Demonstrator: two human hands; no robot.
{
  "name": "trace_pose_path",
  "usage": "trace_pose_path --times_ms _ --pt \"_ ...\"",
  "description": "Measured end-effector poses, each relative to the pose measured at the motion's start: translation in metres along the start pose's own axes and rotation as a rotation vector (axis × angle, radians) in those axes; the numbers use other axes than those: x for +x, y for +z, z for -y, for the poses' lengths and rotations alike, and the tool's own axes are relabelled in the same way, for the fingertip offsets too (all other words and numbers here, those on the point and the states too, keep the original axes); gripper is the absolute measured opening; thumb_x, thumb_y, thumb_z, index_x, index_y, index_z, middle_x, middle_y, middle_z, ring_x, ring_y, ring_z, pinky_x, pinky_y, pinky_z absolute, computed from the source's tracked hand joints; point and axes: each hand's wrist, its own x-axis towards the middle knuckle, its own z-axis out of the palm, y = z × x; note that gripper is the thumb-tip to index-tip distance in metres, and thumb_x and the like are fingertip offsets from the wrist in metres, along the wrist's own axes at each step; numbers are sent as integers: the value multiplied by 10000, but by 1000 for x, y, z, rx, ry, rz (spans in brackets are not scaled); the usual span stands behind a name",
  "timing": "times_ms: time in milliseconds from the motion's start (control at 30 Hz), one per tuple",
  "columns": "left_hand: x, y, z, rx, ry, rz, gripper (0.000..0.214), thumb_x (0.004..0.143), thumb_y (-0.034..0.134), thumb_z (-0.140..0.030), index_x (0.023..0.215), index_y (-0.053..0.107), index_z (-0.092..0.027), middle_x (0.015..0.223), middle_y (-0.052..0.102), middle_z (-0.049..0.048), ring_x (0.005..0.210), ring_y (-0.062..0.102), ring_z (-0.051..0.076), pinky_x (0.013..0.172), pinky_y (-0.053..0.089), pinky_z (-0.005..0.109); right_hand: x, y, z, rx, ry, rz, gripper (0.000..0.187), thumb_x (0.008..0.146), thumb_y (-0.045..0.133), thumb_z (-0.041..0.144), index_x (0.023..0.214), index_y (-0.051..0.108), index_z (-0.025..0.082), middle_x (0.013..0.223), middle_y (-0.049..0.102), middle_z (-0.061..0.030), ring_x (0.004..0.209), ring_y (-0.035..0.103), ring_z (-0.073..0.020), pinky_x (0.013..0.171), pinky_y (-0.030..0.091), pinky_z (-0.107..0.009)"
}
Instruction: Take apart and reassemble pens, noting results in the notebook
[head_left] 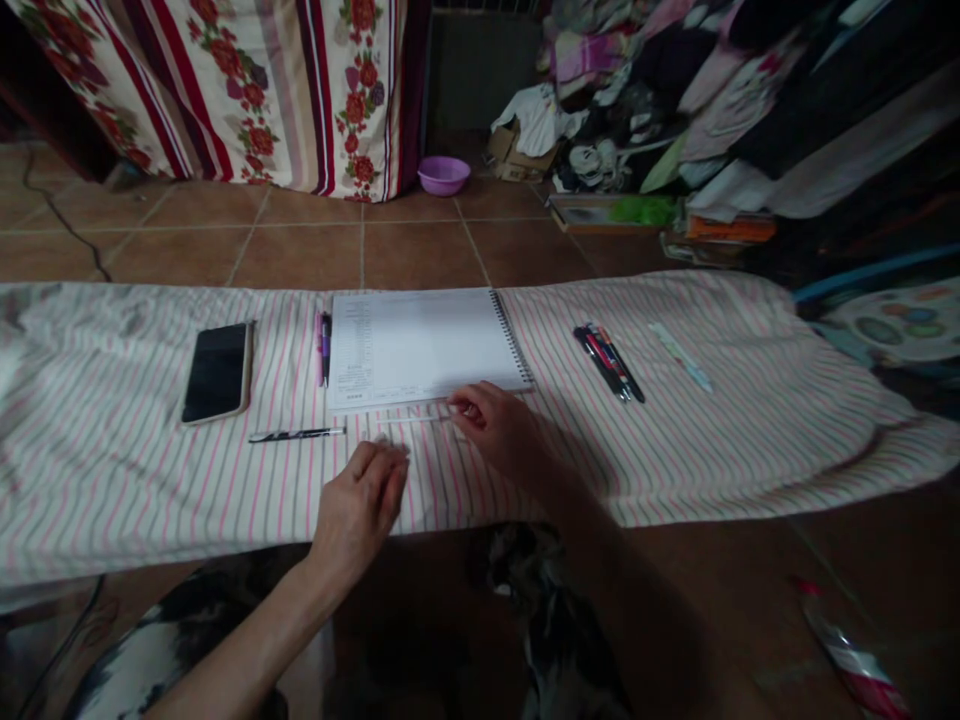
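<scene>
A spiral-bound notebook [442,340] lies flat and open on the striped cloth. Along its near edge runs a thin, pale, see-through strip [412,416], too faint to name for certain. The closed fingers of my right hand [491,425] are at the strip's right end and seem to pinch it, by the notebook's lower right corner. My left hand [364,490] rests lower and to the left, fingers curled together; what they hold, if anything, is hidden. A black-and-white pen [296,435] lies left of that hand. Two pens, one purple [325,350], lie along the notebook's left edge.
On the striped cloth [750,430], a phone [217,372] lies at left. Several pens [609,362] and a pale blue-white stick-like item [681,356] lie at right. Beyond are a purple basin [444,176] and piled clothes. A bottle [855,655] is at lower right.
</scene>
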Motion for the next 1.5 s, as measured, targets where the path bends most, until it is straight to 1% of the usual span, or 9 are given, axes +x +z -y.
trace_pose_path --times_ms 100,233,367,500,733,1000,1167,1300,1500 --pt "2 10 -8 31 35 50 226 889 418 -214 1058 568 -201 907 579 45 777 598 133 653 512 237 -6 -11 -10 -4 19 79 95 774 571 146 852 624 149 826 613 -37 686 543 -121 649 390 -237" --pt "10 20 -19 70 43 62 235 900 403 -231 1049 580 -192 885 579 41 724 590 125 599 494 223 -13 -20 -22 7 3 208 43 765 600 189 763 626 155 709 591 -7 656 529 -120 621 363 -232" --pt "19 29 -28 100 9 98 253 911 376 -265 1059 570 -202 898 578 36 706 586 126 564 467 220 -19 -17 -28 3 -4 233 68 775 608 226 781 630 161 714 586 -5 665 526 -123 625 357 -233" --pt "26 35 -35 232 -15 172 279 913 358 -306 1083 562 -224 919 585 38 679 585 148 484 407 238 -22 -13 -27 -6 -15 237 66 790 600 226 810 637 175 749 581 -7 678 530 -122 631 359 -233" --pt "31 38 -41 328 -51 192 279 912 354 -324 1063 574 -244 912 601 35 685 590 156 470 354 245 -22 -4 -19 -44 -75 217 41 799 590 197 817 614 168 763 565 -6 702 519 -127 632 338 -238" --pt "29 39 -38 317 -37 178 284 916 344 -329 1037 580 -227 916 601 32 708 600 155 514 391 245 -23 -5 -16 -23 -70 209 42 809 564 167 781 596 167 735 561 4 677 503 -114 613 314 -233" --pt "29 36 -39 298 -52 189 259 907 360 -313 1001 578 -209 896 599 37 680 595 155 518 404 250 -21 -9 -21 5 -68 140 85 825 524 156 771 590 164 751 592 -16 733 526 -131 666 344 -243" --pt "28 34 -41 329 -43 197 249 906 351 -303 949 577 -205 872 594 42 681 587 154 516 403 243 -18 -11 -22 -5 -23 54 120 855 479 179 834 596 162 815 621 -44 792 548 -146 709 367 -253" --pt "29 26 -47 327 -20 229 230 895 359 -283 900 571 -195 842 588 44 702 584 156 536 404 243 -14 -9 -10 -38 -24 9 103 850 510 210 853 610 189 818 633 -28 748 564 -137 662 363 -241"
